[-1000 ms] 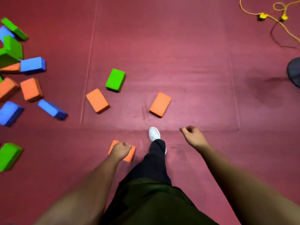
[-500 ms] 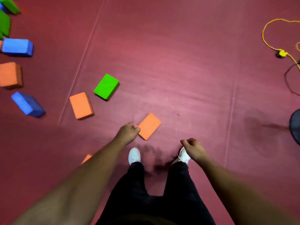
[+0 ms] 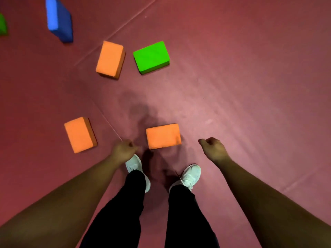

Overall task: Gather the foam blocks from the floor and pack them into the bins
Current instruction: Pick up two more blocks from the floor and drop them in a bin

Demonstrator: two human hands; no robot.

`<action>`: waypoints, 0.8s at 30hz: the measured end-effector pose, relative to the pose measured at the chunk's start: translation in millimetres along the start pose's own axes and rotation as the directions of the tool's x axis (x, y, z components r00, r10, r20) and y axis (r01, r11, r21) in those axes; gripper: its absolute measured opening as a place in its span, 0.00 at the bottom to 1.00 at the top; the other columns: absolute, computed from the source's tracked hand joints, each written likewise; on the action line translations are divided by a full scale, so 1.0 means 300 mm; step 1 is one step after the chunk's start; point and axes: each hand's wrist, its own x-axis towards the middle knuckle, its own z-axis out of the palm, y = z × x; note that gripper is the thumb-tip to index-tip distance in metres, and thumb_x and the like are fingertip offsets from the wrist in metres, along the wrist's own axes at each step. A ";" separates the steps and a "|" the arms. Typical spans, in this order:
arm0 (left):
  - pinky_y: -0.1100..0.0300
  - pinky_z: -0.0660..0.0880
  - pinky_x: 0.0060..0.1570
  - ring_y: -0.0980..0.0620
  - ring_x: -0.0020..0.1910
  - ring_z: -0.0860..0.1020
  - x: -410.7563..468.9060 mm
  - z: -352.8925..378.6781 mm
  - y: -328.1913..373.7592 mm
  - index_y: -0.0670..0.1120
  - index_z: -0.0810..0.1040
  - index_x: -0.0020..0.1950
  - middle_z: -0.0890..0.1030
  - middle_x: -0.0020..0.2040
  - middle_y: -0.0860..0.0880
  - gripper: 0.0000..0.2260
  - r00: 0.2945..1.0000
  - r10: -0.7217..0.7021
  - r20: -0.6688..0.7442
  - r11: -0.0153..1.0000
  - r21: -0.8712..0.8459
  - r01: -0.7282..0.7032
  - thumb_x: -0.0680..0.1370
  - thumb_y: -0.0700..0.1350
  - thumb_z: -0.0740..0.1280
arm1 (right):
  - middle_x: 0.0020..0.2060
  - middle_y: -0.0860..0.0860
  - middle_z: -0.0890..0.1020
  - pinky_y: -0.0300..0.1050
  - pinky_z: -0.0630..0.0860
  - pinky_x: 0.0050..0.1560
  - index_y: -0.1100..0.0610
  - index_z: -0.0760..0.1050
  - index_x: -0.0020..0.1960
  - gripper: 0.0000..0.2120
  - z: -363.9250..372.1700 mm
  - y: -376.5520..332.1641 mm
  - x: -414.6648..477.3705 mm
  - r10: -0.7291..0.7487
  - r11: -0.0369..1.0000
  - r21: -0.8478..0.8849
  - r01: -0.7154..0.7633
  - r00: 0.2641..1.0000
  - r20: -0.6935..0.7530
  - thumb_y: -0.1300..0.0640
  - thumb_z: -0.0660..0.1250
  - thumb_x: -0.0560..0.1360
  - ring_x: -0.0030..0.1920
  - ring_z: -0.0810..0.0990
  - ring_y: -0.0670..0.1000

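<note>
Covering the floor is a maroon mat crossed by seams. The nearest orange block lies flat between the 2 hands, long axis crosswise. The left orange block and far orange block point away; beside the latter sits a green block. A blue block stands on edge. The left hand and right hand hang loosely curled, holding nothing.

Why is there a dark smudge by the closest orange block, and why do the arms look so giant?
Head view: the smudge is a soft shadow, probably the person's own, on the red floor beside the nearest orange block; head view again: the wide lens stretches the arms toward the bottom corners, so they look huge; head view again: the left hand is slightly blurred.
</note>
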 end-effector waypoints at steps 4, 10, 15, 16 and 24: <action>0.55 0.70 0.51 0.42 0.52 0.78 0.278 0.175 -0.015 0.40 0.78 0.47 0.80 0.49 0.40 0.14 0.997 -0.071 -0.008 0.982 -0.174 0.068 0.78 0.51 0.64 | 0.53 0.57 0.81 0.42 0.69 0.49 0.60 0.77 0.56 0.20 0.156 0.022 0.287 -0.027 0.995 -0.092 0.033 0.998 0.061 0.44 0.63 0.77 0.56 0.77 0.58; 0.51 0.74 0.47 0.43 0.41 0.75 0.730 0.396 -0.099 0.42 0.75 0.43 0.76 0.39 0.42 0.14 0.984 -0.174 -0.026 0.887 -0.438 0.146 0.79 0.53 0.64 | 0.61 0.58 0.79 0.45 0.71 0.54 0.61 0.70 0.67 0.26 0.470 -0.004 0.718 -0.144 0.969 -0.184 0.162 0.983 0.111 0.44 0.63 0.77 0.61 0.76 0.58; 0.52 0.75 0.52 0.38 0.56 0.80 1.073 0.550 -0.246 0.39 0.78 0.58 0.82 0.53 0.38 0.34 0.978 -0.203 -0.058 0.850 -0.506 0.146 0.67 0.67 0.62 | 0.67 0.62 0.72 0.48 0.70 0.60 0.64 0.63 0.71 0.29 0.695 0.040 0.994 -0.151 0.968 -0.191 0.164 0.985 0.079 0.45 0.64 0.78 0.66 0.72 0.61; 0.57 0.74 0.50 0.41 0.56 0.80 1.097 0.567 -0.247 0.40 0.79 0.56 0.83 0.52 0.39 0.30 0.982 -0.183 -0.052 0.847 -0.516 0.130 0.71 0.65 0.63 | 0.67 0.63 0.71 0.50 0.70 0.61 0.64 0.63 0.69 0.30 0.729 0.059 1.032 -0.119 0.974 -0.186 0.128 0.991 0.061 0.44 0.65 0.77 0.66 0.72 0.62; 0.50 0.73 0.63 0.42 0.61 0.77 1.260 0.704 -0.236 0.49 0.75 0.66 0.78 0.62 0.42 0.40 0.987 -0.161 -0.020 0.774 -0.623 0.113 0.63 0.73 0.58 | 0.55 0.55 0.81 0.55 0.75 0.61 0.57 0.76 0.57 0.45 0.852 0.194 1.173 0.024 0.998 0.056 -0.028 0.997 0.067 0.25 0.67 0.53 0.59 0.79 0.58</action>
